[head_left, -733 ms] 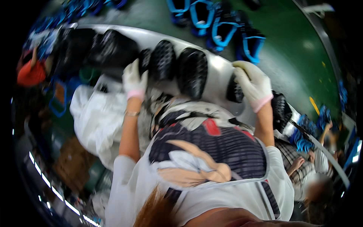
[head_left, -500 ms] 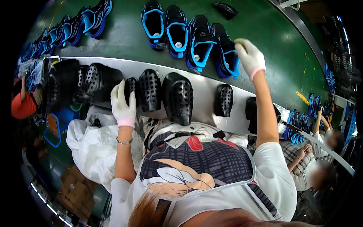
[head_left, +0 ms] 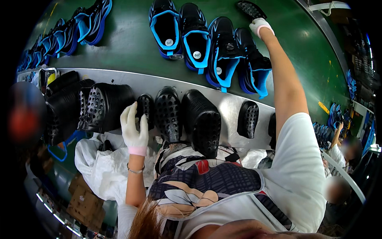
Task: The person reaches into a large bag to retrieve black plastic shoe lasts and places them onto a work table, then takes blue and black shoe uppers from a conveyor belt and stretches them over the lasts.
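Note:
My right hand (head_left: 261,26), in a white glove, stretches to the far right of the green surface. Its fingers are closed at the near end of a black perforated shoe insert (head_left: 250,8), partly hiding that end. My left hand (head_left: 134,126), also gloved, has its fingers and thumb apart beside a narrow black perforated shoe insert (head_left: 147,106) on the metal ledge, fingertips against or very near it. To its right stand a wider perforated insert (head_left: 167,113) and a larger one with a ribbed top (head_left: 202,119). A smaller insert (head_left: 249,118) lies apart further right.
Several black-and-blue sneakers (head_left: 223,49) stand in a row on the green surface (head_left: 127,36), with more sneakers (head_left: 94,22) at far left. More black inserts (head_left: 109,104) crowd the left of the metal ledge (head_left: 229,105). A white sack (head_left: 99,163) hangs below. Other people are at the right.
My right hand has moved from the rightmost sneaker away to the black insert at the far right and closed there. My left hand stays beside the narrow insert. The view has shifted slightly.

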A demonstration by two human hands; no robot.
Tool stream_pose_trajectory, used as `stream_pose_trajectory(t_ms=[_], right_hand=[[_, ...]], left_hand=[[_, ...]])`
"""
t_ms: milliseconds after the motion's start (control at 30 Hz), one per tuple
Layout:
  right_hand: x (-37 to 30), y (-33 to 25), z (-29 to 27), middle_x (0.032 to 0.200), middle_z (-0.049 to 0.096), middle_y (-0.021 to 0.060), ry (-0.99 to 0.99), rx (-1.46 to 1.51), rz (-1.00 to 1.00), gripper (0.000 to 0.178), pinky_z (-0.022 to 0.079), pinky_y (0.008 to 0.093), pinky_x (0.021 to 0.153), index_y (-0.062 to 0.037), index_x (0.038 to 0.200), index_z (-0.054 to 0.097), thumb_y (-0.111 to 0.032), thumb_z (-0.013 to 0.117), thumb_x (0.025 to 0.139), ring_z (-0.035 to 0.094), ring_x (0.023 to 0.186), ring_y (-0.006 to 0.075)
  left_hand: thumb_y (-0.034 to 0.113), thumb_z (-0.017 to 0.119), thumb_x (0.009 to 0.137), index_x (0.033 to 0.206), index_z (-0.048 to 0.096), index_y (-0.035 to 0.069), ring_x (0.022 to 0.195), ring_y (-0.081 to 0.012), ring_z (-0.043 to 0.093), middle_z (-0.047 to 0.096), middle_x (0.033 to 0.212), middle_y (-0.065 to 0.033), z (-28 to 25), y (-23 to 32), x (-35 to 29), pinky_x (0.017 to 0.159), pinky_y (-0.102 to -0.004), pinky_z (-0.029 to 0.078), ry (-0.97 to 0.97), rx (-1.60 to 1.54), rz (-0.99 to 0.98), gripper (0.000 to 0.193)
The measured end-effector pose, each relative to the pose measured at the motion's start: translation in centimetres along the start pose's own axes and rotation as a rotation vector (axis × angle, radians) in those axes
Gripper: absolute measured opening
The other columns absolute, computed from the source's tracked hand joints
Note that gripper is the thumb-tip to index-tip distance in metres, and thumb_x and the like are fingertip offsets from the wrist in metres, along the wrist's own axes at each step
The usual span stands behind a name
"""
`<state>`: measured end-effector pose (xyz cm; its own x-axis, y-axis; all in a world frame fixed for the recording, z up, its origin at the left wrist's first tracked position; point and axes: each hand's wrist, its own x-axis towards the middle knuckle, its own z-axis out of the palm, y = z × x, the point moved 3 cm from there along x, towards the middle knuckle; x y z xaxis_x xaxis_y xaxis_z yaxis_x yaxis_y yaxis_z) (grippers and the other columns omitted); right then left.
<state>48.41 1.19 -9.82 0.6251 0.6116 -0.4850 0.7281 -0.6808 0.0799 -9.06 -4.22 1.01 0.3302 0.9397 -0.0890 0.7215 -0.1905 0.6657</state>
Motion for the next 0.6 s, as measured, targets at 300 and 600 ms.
stream_pose_trajectory(t_ms=[300,600], right_hand=[[-21.5,-5.6,-6.8,0.113,0.063,0.0150,0.657,0.284,-0.578,0.024,0.047,0.0386,0.094,-0.0101,0.103,0.069,-0.021,0.051,0.092,0.057,0.111,0.0337],[-42.9,-10.0,-4.6,0.093,0.058,0.0090,0.508,0.552,-0.974,0.020,0.051,0.0379,0.066,-0.0086,0.094,0.063,-0.007,0.065,0.074,0.061,0.080,0.0282]], left_hand=[[0.001,0.058,0.088,0.128,0.055,0.000,0.100,-0.0204,0.061,0.054,0.123,-0.0148,-1.4,7.2,3.2,0.085,-0.0291,0.050,0.053,-0.214,0.165,0.040],[0.013,0.062,0.093,0.123,0.050,0.002,0.100,-0.0090,0.055,0.059,0.111,-0.0024,5.1,16.3,0.8,0.090,-0.0270,0.046,-0.487,-1.284,-0.096,0.034]])
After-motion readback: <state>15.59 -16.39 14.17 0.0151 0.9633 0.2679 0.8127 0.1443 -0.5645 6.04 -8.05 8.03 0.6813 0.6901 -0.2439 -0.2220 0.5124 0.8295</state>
